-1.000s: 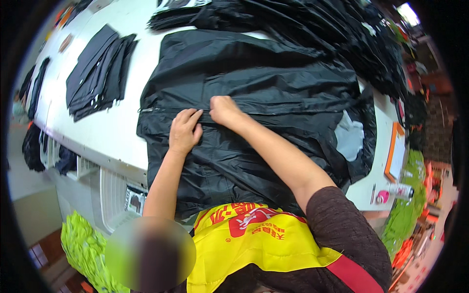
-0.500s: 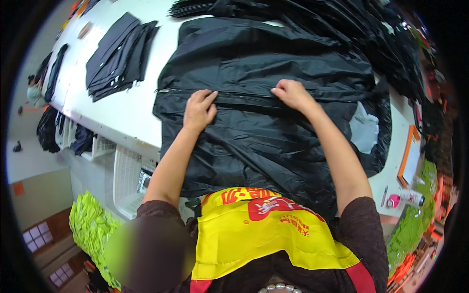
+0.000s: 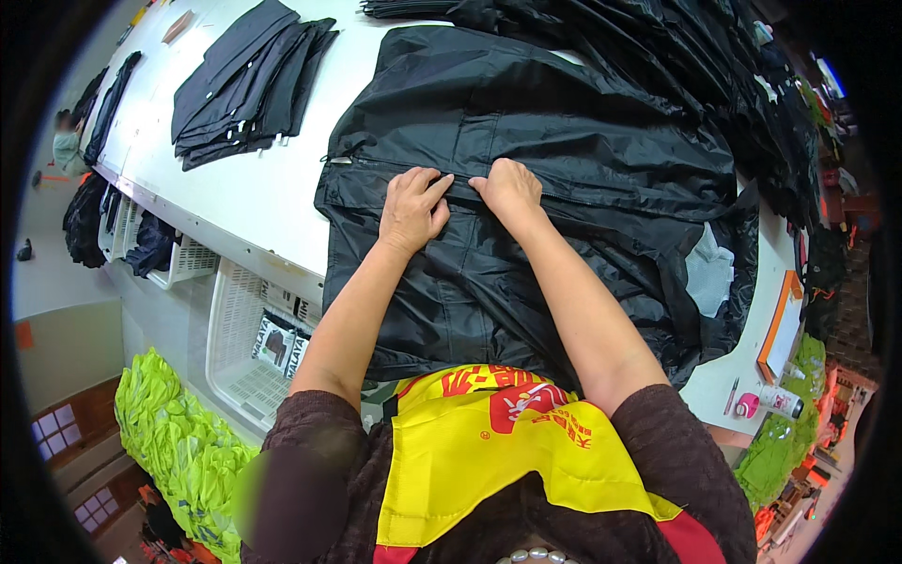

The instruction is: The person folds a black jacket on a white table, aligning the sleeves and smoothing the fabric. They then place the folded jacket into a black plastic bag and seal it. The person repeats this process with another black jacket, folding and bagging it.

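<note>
A black, shiny jacket lies spread on the table, with a long zipped front seam running across it from left to right. My left hand rests on the cloth just below this seam, index finger stretched along it and thumb held apart. Close by on its right, my right hand pinches the seam's edge between thumb and curled fingers. The two hands' fingertips nearly meet. A small light zipper pull shows at the seam's left end.
Folded dark garments are stacked on the white table at the far left. More black garments are heaped at the back right. White plastic baskets stand below the left edge. An orange-framed board and a bottle lie at right.
My right hand has slid left along the seam, close to my left hand. The left hand has shifted slightly right in the picture, as the whole view has moved a little.
</note>
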Motion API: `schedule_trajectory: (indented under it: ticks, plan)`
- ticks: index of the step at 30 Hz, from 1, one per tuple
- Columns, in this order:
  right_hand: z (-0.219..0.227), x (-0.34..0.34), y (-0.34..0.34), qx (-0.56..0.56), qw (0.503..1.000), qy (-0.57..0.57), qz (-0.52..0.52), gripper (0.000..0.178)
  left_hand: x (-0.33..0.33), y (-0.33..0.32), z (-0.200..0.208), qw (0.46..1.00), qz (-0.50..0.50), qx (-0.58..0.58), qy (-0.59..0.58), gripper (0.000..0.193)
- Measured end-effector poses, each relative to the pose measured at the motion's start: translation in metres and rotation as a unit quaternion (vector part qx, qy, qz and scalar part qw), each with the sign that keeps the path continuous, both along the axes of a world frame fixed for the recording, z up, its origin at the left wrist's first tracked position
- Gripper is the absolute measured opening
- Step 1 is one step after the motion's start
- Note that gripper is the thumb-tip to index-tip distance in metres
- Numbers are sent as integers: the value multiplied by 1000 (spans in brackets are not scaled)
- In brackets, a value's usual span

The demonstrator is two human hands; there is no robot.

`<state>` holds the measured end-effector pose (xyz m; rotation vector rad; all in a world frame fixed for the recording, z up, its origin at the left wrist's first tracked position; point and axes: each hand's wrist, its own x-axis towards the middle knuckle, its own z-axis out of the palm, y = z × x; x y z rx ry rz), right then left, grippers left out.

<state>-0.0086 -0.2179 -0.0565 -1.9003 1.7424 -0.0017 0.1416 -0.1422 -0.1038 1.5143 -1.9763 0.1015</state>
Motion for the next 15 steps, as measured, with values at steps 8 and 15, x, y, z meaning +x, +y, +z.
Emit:
schedule_trajectory:
  ticks: [8, 15]
  plan:
    - [8, 14, 6, 10, 999, 30, -32, 29, 3, 0, -7, 999, 3, -31, 5, 30]
    - [5, 21, 11, 29, 996, 13, -85, 35, 5, 2, -9, 1000, 4, -13, 15, 31]
